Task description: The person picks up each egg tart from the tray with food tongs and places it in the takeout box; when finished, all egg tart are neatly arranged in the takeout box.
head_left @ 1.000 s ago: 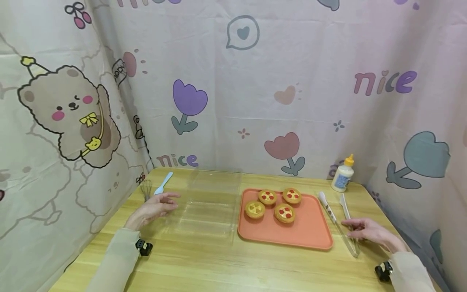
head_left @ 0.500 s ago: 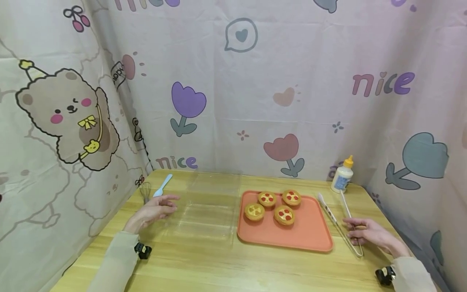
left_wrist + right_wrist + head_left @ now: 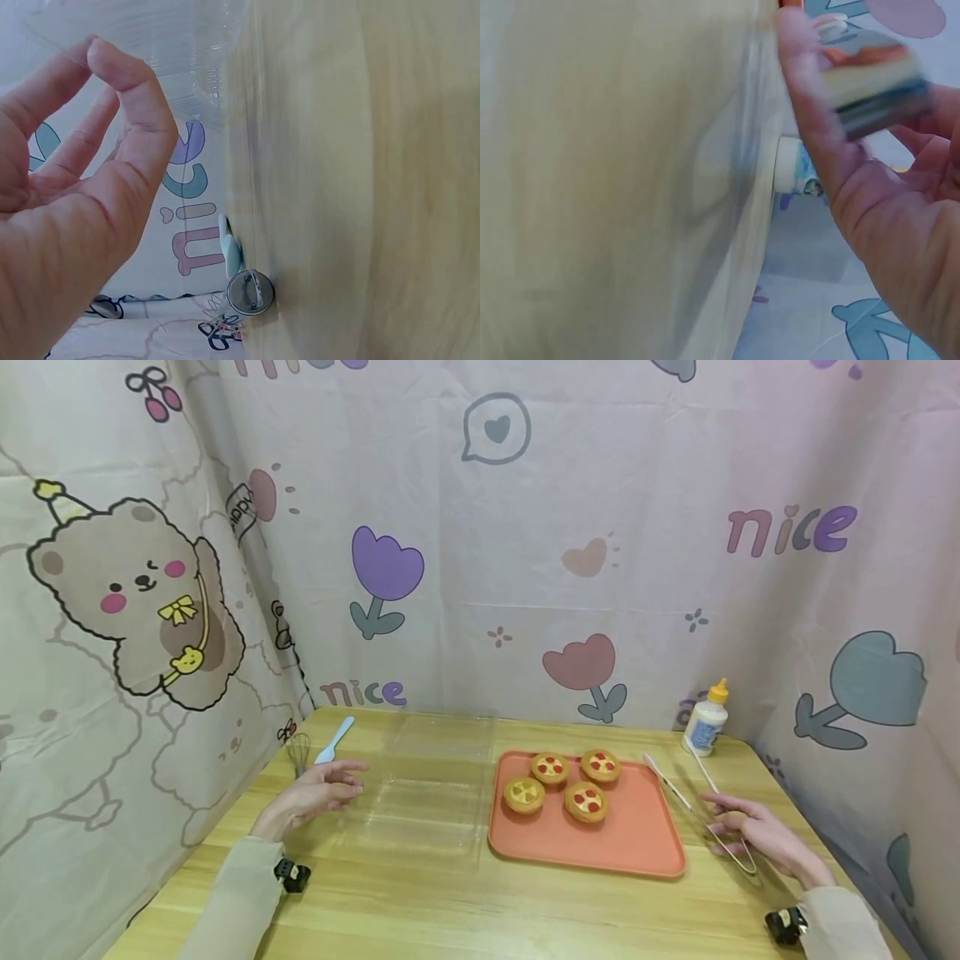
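Observation:
My right hand [image 3: 761, 833] holds metal tongs [image 3: 667, 780] with pale tips, their bend toward me and their two arms spread apart. In the right wrist view the tongs [image 3: 877, 88] are a blurred band between thumb and fingers. The left hand [image 3: 311, 797] hovers by the left side of a clear plastic box [image 3: 431, 810], fingers loosely bent. In the left wrist view its thumb and forefinger come close together in front of the clear plastic; I see nothing held. An orange tray [image 3: 630, 843] carries several small pizza-like tarts [image 3: 586, 802], left of the tongs.
A white bottle with a yellow cap [image 3: 707, 720] stands at the back right. At the back left lie a light blue spatula-like utensil [image 3: 335, 741] and a whisk [image 3: 298, 750], partly behind the left hand. A printed curtain [image 3: 480, 552] surrounds the wooden table [image 3: 420, 910].
The right hand has lifted the tongs and shifted them; their left tip has swung left to the tray's edge and the arms have spread. The left hand has barely moved.

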`<action>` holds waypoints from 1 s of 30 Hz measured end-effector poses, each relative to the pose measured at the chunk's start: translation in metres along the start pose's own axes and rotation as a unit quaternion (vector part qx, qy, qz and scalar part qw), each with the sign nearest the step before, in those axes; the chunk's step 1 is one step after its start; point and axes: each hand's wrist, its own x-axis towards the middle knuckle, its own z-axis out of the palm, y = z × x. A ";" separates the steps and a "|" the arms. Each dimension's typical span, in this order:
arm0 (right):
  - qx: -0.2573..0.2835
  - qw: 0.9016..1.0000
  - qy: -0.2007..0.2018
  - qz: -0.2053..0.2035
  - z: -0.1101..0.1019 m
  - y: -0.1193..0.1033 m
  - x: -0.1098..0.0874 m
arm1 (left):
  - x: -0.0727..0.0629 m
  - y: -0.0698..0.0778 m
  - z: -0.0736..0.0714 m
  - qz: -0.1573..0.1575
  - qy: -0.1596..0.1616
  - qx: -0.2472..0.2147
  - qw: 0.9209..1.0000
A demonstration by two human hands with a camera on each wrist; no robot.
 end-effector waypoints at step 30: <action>-0.114 0.989 0.068 -0.058 0.025 -0.015 0.010 | 0.001 -0.004 0.002 -0.001 0.003 -0.003 1.000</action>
